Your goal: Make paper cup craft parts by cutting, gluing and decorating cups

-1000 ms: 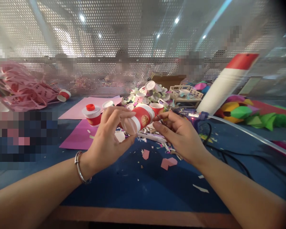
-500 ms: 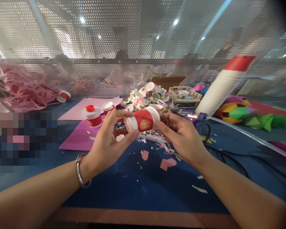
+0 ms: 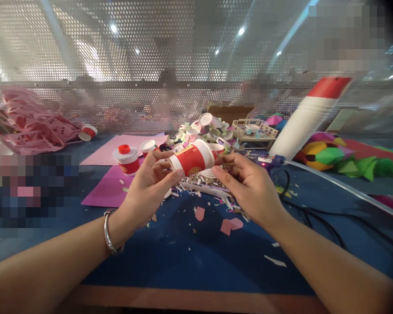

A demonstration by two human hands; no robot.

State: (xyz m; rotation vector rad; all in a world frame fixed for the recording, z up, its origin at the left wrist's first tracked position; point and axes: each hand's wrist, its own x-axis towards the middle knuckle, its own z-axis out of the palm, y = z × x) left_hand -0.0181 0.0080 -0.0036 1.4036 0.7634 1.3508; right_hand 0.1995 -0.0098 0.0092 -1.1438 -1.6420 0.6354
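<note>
Both hands, left (image 3: 150, 185) and right (image 3: 249, 187), are gripping a sideways cup (image 3: 192, 158) with curled fingers over a scrap-littered blue table (image 3: 190, 253) facing a perforated screen (image 3: 150, 65).

head camera, forward and down, near table (image 3: 190, 257)

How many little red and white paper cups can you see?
5, maybe more. One red and white paper cup is held in both hands, one capped, one beside it, one by the pink cutouts, one behind. The scrap pile may hide others.
</note>
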